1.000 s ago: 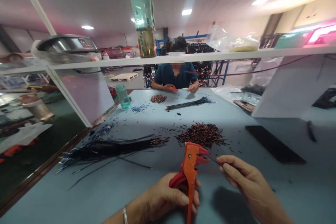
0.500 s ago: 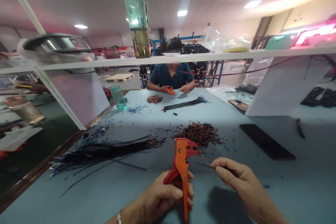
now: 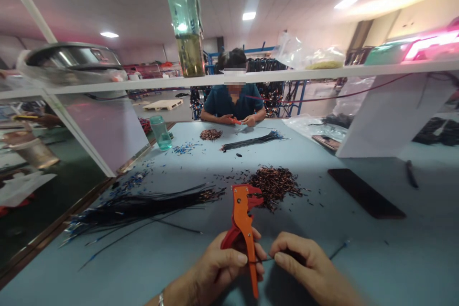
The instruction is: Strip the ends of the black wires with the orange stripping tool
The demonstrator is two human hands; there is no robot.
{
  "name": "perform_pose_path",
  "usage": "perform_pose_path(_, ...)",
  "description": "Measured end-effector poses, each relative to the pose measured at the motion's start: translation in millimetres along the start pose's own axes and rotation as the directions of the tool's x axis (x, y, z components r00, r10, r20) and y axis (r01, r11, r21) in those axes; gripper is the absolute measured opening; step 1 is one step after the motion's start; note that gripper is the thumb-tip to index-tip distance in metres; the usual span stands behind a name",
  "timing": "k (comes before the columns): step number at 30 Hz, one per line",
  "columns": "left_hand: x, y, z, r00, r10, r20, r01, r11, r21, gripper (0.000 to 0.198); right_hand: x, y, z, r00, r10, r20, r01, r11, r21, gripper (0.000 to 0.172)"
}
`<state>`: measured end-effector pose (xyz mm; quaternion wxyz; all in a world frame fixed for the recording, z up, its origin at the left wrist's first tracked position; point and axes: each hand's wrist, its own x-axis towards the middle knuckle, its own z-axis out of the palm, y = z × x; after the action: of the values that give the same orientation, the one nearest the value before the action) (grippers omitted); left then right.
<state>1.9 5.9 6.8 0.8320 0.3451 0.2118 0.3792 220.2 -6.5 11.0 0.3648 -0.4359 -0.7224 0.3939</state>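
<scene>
My left hand (image 3: 229, 260) is closed around the handles of an orange and red wire stripper (image 3: 245, 222), its jaws pointing up and away. Close beside it, my right hand (image 3: 304, 258) pinches a thin black wire (image 3: 266, 260). One end of that wire reaches across to the stripper's handle and my left fingers; the other, with a blue tip, sticks out past my right hand. Beyond the jaws lies a heap of short black and copper offcuts (image 3: 276, 184). A bundle of black wires (image 3: 150, 205) with blue ends rests on the left.
A dark phone (image 3: 366, 193) lies at the right. Blue bits (image 3: 134, 179) are scattered at the left. Across the table a person (image 3: 233, 100) holds an orange tool, near a smaller wire bundle (image 3: 251, 141). A shelf (image 3: 287, 75) crosses above, carrying a green bottle (image 3: 186, 24).
My right hand has moved left and down, bringing the wire from beside the jaws to my left hand at the handle. The stripper has shifted slightly left.
</scene>
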Motion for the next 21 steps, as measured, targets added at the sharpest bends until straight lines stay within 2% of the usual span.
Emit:
perform_pose_path(9,0.8,1.4,2.7,0.999,0.001,-0.033,0.000,1.000,0.027,0.038,-4.5,9.7,7.7,0.987,-0.159,0.038,0.163,0.939,-0.301,0.024)
perform_pose_path(14,2.3,2.0,3.0,0.999,0.005,-0.035,-0.004,0.999,0.033,0.038,-5.1,12.7,10.1,0.977,-0.204,0.068,0.215,0.914,-0.343,0.023)
perform_pose_path(21,1.1,1.9,4.6,0.999,-0.034,-0.011,0.035,0.998,0.049,0.041,-4.2,11.1,11.8,0.977,-0.205,0.050,0.210,0.916,-0.343,0.022)
